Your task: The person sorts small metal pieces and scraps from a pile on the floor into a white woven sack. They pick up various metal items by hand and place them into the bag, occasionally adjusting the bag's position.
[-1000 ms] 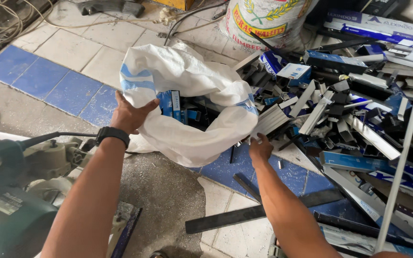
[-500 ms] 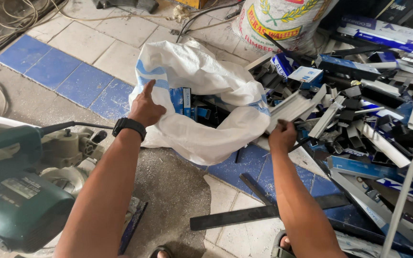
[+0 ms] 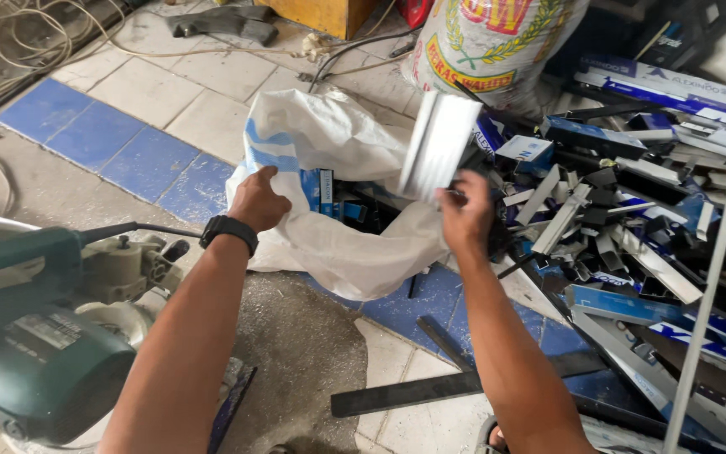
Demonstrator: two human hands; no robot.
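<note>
Right, green mitre saw [image 3: 39,336] sits far left, out of play. Left hand [image 3: 258,200], black watch at the wrist, has fingers closed on the rim of the white woven sack [image 3: 338,193], propping the mouth open. Right hand [image 3: 464,214] grips a pale aluminium profile offcut [image 3: 439,143], fingers wrapped round its lower end, held upright just above the sack mouth. Advice: keep the rim taut and high, tilt the offcut end-first into the opening. Scrap pile of dark and blue-wrapped offcuts [image 3: 615,219] lies right, near.
</note>
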